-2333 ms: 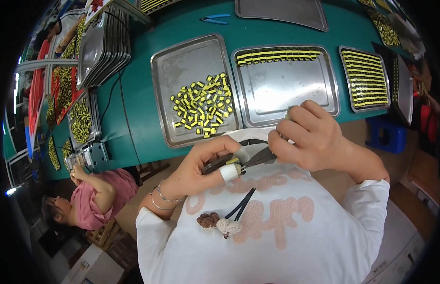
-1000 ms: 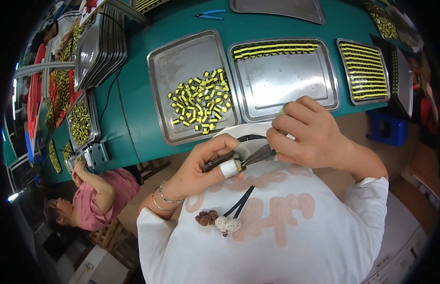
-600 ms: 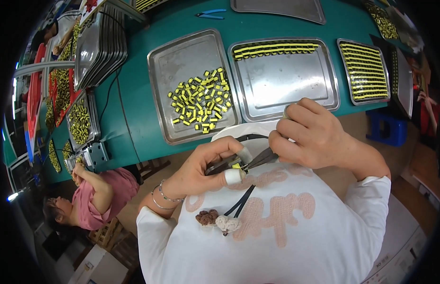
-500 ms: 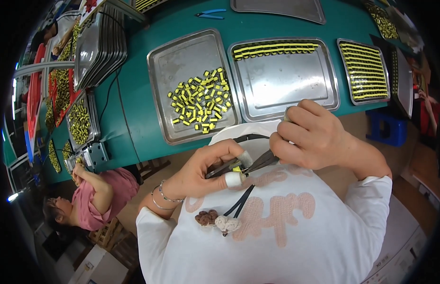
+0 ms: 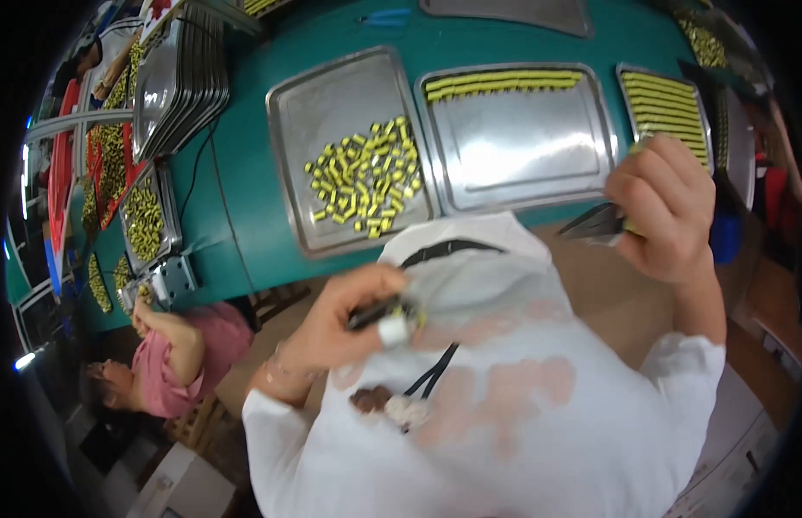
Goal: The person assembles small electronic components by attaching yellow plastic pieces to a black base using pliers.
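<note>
My left hand [image 5: 332, 319] is closed in front of my shirt, with white tape round a finger. A small black-and-yellow component [image 5: 411, 312] is pinched at its fingertips, blurred by motion. A dark piece [image 5: 371, 312] also shows between the fingers; its kind is unclear. Off to the right, my right hand [image 5: 666, 211] is wrapped round pliers [image 5: 593, 222], whose dark pointed jaws face left and touch nothing. Beyond my hands, one metal tray [image 5: 310, 104] bears a loose heap of black-and-yellow components [image 5: 366, 177]. Another tray [image 5: 522, 147] has rows of them [image 5: 504, 82] along its far edge.
A smaller tray [image 5: 627, 85] filled with rows lies at the right, partly behind my right hand. Blue-handled pliers [image 5: 385, 17] lie on the green table [image 5: 245, 129]. Stacked trays [image 5: 181, 86] stand at left. A person in pink [image 5: 198, 354] works at the left end.
My right hand has swung right and slightly up with the pliers, away from my left hand. My left hand has shifted a little left, still gripping the component.
</note>
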`<state>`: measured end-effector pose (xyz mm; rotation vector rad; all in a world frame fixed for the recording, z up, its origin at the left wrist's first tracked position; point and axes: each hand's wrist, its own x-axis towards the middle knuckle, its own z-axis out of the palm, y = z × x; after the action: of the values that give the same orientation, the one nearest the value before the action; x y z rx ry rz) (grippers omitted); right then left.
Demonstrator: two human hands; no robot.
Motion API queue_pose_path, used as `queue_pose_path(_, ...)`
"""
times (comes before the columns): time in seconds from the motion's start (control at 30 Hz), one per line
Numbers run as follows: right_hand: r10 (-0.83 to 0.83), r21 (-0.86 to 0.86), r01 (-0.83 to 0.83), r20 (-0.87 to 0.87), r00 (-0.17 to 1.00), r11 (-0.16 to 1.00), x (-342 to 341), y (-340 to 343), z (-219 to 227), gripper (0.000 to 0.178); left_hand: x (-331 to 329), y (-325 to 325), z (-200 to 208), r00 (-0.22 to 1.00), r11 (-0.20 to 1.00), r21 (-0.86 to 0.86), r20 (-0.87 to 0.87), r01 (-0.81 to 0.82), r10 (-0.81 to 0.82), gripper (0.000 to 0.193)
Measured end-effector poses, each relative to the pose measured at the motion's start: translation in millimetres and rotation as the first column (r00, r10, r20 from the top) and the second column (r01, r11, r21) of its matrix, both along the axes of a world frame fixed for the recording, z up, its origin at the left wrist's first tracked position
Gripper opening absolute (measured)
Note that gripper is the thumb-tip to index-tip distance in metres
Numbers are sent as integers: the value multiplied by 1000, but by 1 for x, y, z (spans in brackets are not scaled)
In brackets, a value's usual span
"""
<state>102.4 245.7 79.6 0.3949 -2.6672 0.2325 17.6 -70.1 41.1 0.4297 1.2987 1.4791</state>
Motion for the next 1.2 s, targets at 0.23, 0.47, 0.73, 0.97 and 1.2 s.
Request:
queue_pose_path(0.23, 195, -228, -171, 87, 977, 958, -4, -48, -39, 31, -6, 19, -5, 1000, 999, 31, 23, 7, -8, 37)
queue_pose_path(0.47, 271, -206, -249, 88, 958, 946, -5, -58, -44, 30, -3, 14, -9, 998, 992, 119, 50, 42, -48, 26)
queue_pose_path(0.73, 302, -205, -278, 95, 949, 938, -5, -62, -41, 31, -2, 12, -9, 997, 992, 109, 34, 63, -67, 27)
queue_pose_path(0.97, 284, -202, -268, 54, 957, 942, -3, -62, -42, 32, 0, 13, -10, 996, 989, 130, 41, 70, -75, 27)
queue_pose_path(1.2, 343, -103, -339, 28, 939, 935, -2, -59, -45, 25, -1, 9, -14, 985, 984, 93, 59, 155, -160, 27)
